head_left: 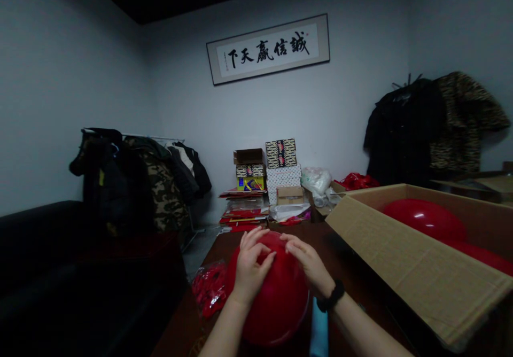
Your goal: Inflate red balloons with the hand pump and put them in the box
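Note:
A large red inflated balloon [276,298] rests on the dark wooden table [348,277] in front of me. Both hands lie on its far top end. My left hand [250,263] has fingers curled and pinching at the balloon's top. My right hand [306,261], with a black band on the wrist, presses against the balloon beside it, fingers bent towards the left hand. What the fingertips pinch is too small to make out.
An open cardboard box [404,255] at the right holds more red balloons [427,218]. A bag of red pieces [210,287] lies left of the balloon. Stacked boxes [280,172] and red packets stand at the table's far end. Coats hang on racks left and right.

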Tool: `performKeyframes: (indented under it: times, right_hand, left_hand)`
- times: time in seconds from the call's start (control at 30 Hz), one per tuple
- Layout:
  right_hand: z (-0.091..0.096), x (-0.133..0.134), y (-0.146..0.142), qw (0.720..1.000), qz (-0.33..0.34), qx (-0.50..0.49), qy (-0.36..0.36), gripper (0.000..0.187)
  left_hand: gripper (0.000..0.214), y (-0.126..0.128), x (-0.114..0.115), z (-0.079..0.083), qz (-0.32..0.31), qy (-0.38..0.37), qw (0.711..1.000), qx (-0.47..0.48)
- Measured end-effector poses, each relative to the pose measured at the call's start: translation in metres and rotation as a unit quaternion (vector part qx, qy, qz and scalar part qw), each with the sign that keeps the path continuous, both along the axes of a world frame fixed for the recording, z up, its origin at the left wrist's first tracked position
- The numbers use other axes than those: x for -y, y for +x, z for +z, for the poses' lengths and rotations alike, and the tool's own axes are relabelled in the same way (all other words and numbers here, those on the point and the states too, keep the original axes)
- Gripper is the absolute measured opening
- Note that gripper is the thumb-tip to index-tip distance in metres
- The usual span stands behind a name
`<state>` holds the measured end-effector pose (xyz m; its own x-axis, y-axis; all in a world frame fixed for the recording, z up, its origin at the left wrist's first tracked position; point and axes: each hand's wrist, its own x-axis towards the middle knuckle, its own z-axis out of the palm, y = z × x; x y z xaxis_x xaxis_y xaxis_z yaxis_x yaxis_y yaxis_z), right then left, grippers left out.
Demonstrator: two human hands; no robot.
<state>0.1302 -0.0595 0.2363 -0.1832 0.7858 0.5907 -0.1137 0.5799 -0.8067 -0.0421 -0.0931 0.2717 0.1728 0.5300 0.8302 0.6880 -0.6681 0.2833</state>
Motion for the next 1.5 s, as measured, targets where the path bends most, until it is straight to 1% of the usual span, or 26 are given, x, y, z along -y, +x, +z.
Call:
performKeyframes:
  times: [0.1,0.17,0.2,0.27,0.3,0.33,0.37,0.4,0.43,0.47,0.5,0.53,0.57,0.63,0.67,0.73,0.83,0.93,1.03,1.13,1.2,1.27,1.33,1.5]
  right_hand:
    - [0.004,0.0,0.01,0.995,0.066,0.066,0.035,0.031]
    - [0.01,0.001,0.019,0.985,0.091,0.129,0.071,0.031]
    - [0.014,0.002,0.023,0.979,0.089,0.161,0.091,0.031]
    - [0.021,0.002,0.032,0.968,0.06,0.21,0.126,0.026]
    - [0.024,0.002,0.036,0.962,0.027,0.229,0.145,0.022]
    - [0.028,0.002,0.039,0.953,-0.022,0.248,0.17,0.019]
    - [0.03,0.001,0.041,0.939,-0.085,0.266,0.2,0.016]
    - [0.033,0.001,0.043,0.918,-0.156,0.28,0.234,0.015]
    - [0.034,0.001,0.043,0.891,-0.227,0.29,0.267,0.014]
    - [0.035,0.0,0.043,0.863,-0.288,0.293,0.294,0.014]
    - [0.036,0.0,0.041,0.844,-0.332,0.286,0.309,0.014]
    - [0.036,0.0,0.04,0.846,-0.352,0.265,0.302,0.013]
    - [0.035,-0.001,0.038,0.859,-0.359,0.236,0.278,0.012]
    - [0.034,-0.004,0.034,0.897,-0.354,0.17,0.205,0.014]
    - [0.033,-0.006,0.033,0.912,-0.348,0.139,0.165,0.018]
    - [0.032,-0.01,0.03,0.933,-0.333,0.093,0.1,0.031]
    - [0.03,-0.013,0.026,0.96,-0.276,0.038,0.018,0.044]
    - [0.027,-0.012,0.017,0.975,-0.207,-0.032,-0.068,0.045]
    - [0.023,-0.01,0.009,0.976,-0.155,-0.095,-0.119,0.046]
    - [0.02,-0.011,0.007,0.981,-0.114,-0.102,-0.116,0.048]
    - [0.019,-0.011,0.01,0.99,-0.09,-0.067,-0.087,0.044]
    - [0.018,-0.01,0.014,0.997,-0.073,-0.012,-0.039,0.038]
    - [0.019,-0.009,0.018,0.997,-0.068,0.045,0.011,0.033]
    - [0.024,-0.002,0.02,0.979,-0.096,0.155,0.09,0.038]
  left_hand:
    - [0.007,-0.002,-0.001,0.002,0.004,-0.005,1.0,0.0]
    - [0.007,-0.004,-0.002,0.003,0.004,-0.004,1.0,0.0]
    - [0.008,-0.005,-0.002,0.003,0.004,-0.001,1.0,0.003]
    - [0.008,-0.006,-0.003,0.003,0.005,0.005,1.0,0.009]
    - [0.008,-0.007,-0.003,0.003,0.006,0.007,1.0,0.01]
    - [0.008,-0.006,-0.003,0.002,0.007,0.007,1.0,0.009]
    - [0.008,-0.005,-0.003,0.002,0.007,0.005,1.0,0.005]
    - [0.008,-0.003,-0.003,0.001,0.007,0.003,1.0,-0.001]
    - [0.007,-0.001,-0.002,0.001,0.007,0.0,1.0,-0.009]
    - [0.007,0.002,-0.002,0.0,0.005,-0.002,1.0,-0.016]
    - [0.007,0.005,-0.002,0.0,0.004,-0.004,1.0,-0.023]
    - [0.006,0.008,-0.001,0.0,0.002,-0.005,1.0,-0.028]
    - [0.006,0.012,0.0,0.001,0.001,-0.005,0.999,-0.033]
    - [0.006,0.017,0.001,0.002,0.0,-0.005,0.999,-0.039]
    - [0.007,0.019,0.002,0.003,-0.001,-0.004,0.999,-0.042]
    - [0.007,0.021,0.003,0.004,-0.001,-0.003,0.999,-0.047]
    - [0.008,0.021,0.004,0.003,-0.001,-0.005,0.999,-0.052]
    - [0.008,0.022,0.004,0.001,-0.001,-0.011,0.999,-0.053]
    - [0.008,0.024,0.005,0.0,-0.003,-0.014,0.998,-0.054]
    - [0.008,0.025,0.006,0.0,-0.006,-0.013,0.998,-0.055]
    - [0.008,0.023,0.006,0.002,-0.007,-0.012,0.998,-0.054]
    - [0.006,0.019,0.004,0.004,-0.011,-0.011,0.999,-0.044]
    - [0.005,0.014,0.003,0.007,-0.016,-0.013,0.999,-0.027]
    - [0.004,0.009,0.0,0.01,-0.031,-0.042,0.999,-0.01]
